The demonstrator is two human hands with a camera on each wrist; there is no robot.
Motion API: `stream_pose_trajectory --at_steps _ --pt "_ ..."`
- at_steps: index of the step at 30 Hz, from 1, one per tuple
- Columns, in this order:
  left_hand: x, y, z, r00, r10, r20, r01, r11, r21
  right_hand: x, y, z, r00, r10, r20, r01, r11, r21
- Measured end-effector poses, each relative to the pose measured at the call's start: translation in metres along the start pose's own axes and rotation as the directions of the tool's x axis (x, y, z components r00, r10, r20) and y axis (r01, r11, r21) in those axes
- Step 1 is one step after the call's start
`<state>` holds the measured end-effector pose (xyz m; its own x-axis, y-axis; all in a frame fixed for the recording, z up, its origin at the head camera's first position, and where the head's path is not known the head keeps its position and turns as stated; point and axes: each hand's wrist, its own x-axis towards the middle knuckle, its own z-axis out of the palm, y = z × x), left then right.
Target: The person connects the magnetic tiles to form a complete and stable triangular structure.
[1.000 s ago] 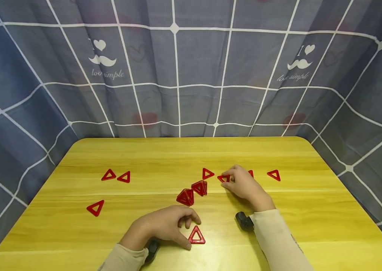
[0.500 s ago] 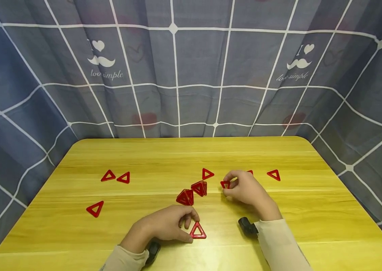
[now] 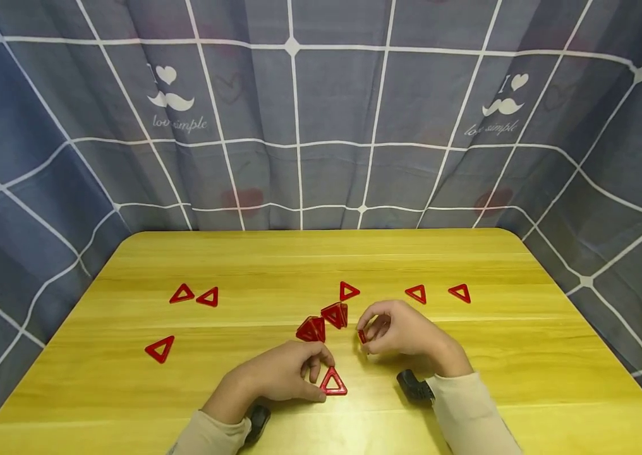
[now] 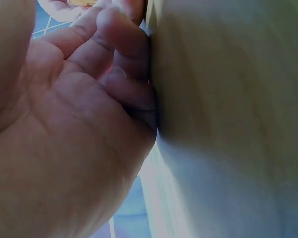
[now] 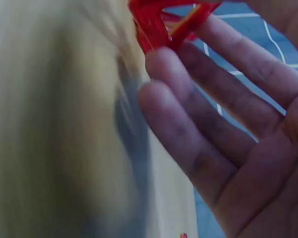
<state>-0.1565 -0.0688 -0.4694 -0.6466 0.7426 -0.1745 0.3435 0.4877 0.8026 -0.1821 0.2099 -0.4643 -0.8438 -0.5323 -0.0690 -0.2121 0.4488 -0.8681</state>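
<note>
My left hand (image 3: 284,373) rests low over the table, thumb at the lower left corner and index finger at the top corner of a red triangular tile (image 3: 333,390) lying flat. In the left wrist view, its fingers (image 4: 131,44) are bent against the tabletop and mostly hide that tile. My right hand (image 3: 406,332) pinches another red triangular tile (image 3: 363,336) between thumb and fingers, tilted so only a narrow part shows in the head view. Just left of it stand two small red pyramids, a nearer pyramid (image 3: 311,329) and a farther pyramid (image 3: 335,315), side by side.
More red triangular tiles lie flat on the yellow wooden table (image 3: 253,265): a left pair with one tile (image 3: 208,297), a nearer left tile (image 3: 160,349), one behind the pyramids (image 3: 348,291), and two at right, including the outer tile (image 3: 460,293). A checked curtain (image 3: 332,114) surrounds the table.
My right hand has lifted a tile from the back row and carried it toward me and slightly left. My left hand and its tile have shifted slightly away from me.
</note>
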Motion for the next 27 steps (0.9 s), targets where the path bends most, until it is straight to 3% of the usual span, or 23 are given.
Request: stream_pose_trajectory --at_steps 5,13,18,27 --pt "0.003 0.002 0.0 0.999 -0.01 -0.042 0.011 1.0 0.023 0.002 -0.002 0.009 0.996 -0.012 0.084 0.007 0.999 0.053" --pt "0.004 0.003 0.004 0.992 -0.012 -0.127 0.022 0.997 0.074 0.009 -0.004 0.024 0.987 -0.064 0.149 0.05 0.995 0.091" --pt "0.005 0.004 0.004 0.988 0.014 -0.153 -0.004 0.998 0.067 0.01 -0.007 0.028 0.985 -0.041 0.166 0.022 0.993 0.113" --pt "0.005 0.004 0.004 0.98 0.008 -0.199 0.002 0.999 0.052 0.009 -0.012 0.03 0.986 -0.009 0.165 -0.003 0.997 0.074"
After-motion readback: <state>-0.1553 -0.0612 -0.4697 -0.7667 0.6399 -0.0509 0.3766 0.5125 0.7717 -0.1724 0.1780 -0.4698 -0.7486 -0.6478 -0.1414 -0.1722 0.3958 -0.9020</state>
